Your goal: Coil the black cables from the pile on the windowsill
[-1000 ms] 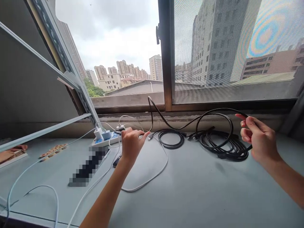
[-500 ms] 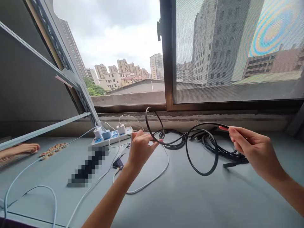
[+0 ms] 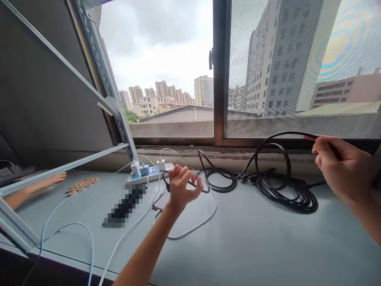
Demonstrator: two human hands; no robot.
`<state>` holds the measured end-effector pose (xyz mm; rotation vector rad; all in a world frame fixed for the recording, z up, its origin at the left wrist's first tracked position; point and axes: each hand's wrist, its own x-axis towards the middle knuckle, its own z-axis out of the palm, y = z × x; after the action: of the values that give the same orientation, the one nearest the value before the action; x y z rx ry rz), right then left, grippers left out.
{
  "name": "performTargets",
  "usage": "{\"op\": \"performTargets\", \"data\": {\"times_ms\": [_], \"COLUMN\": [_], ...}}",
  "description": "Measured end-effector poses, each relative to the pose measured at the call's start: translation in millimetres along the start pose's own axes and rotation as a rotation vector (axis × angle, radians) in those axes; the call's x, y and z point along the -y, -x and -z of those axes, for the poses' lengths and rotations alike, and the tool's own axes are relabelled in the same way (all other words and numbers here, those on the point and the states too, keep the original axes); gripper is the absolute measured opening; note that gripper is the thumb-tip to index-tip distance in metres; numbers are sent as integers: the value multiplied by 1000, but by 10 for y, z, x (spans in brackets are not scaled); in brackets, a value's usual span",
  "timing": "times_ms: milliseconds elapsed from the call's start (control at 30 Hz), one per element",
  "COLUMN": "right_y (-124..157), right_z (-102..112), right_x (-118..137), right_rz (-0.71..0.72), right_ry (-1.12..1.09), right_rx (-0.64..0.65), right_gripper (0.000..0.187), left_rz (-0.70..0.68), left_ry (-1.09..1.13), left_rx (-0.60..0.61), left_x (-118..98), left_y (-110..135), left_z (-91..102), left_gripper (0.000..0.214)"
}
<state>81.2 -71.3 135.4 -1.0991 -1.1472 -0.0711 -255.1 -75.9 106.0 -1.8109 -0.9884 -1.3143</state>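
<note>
A black cable (image 3: 258, 157) stretches in loose loops between my two hands above the grey table. My left hand (image 3: 183, 184) has its fingers curled round one stretch of it, with a short loop and a dark end showing by the knuckles. Off to the right, my right hand (image 3: 342, 167) is raised and pinches the other stretch between thumb and fingers. Beneath and behind lie two coils of black cable on the table, a smaller coil (image 3: 222, 187) and a larger coil (image 3: 309, 204).
A white power strip (image 3: 154, 171) with several plugs stands at the back left. White cables (image 3: 195, 229) trail across the grey table (image 3: 253, 246). A metal frame (image 3: 117, 107) rises at left. Beyond it, another person's hand (image 3: 56, 177) is near a patterned mat (image 3: 81, 186).
My right hand has moved up and to the right, drawing the cable wider. My left hand has turned, and a dark cable end now shows beside it. The view has shifted left.
</note>
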Motion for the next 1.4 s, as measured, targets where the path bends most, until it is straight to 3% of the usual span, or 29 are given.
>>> {"op": "performTargets", "data": {"times_ms": [100, 200, 367, 500, 600, 733, 867, 1033, 1133, 1267, 1400], "right_y": [-105, -105, 22, 37, -20, -112, -174, -265, -326, -325, -215], "right_z": [-31, -132, -364, -441, -409, -326, -278, -243, -240, -289, -393], "right_x": [280, 529, 676, 611, 552, 510, 462, 338, 237, 164, 197], "right_rz": [399, 504, 481, 438, 378, 279, 350, 407, 385, 387, 329], "right_ry": [300, 374, 204, 176, 81, -32, 100, 343, 386, 315, 179], "right_rx": [52, 41, 129, 198, 175, 148, 114, -25, -40, 49, 283], "right_gripper": [26, 27, 29, 28, 24, 18, 19, 21, 19, 17, 16], "left_rz": [-44, -136, -190, -277, -313, -228, -133, -241, -269, -308, -349], "left_ry": [49, 84, -94, -84, -32, -15, 22, 77, 41, -79, -154], "left_rx": [-155, -252, -77, 83, 139, 134, 148, 258, 224, 128, 99], "left_x": [-40, -76, -70, -48, -71, -154, -211, -192, -165, -128, -91], "left_y": [9, -12, -49, -7, 39, 54, 37, 49, 47, 36, 26], "left_z": [-17, -25, 6, 4, -39, -95, -96, -85, -98, -120, -121], "left_gripper": [11, 16, 39, 45, 36, 24, 16, 22, 17, 18, 23]}}
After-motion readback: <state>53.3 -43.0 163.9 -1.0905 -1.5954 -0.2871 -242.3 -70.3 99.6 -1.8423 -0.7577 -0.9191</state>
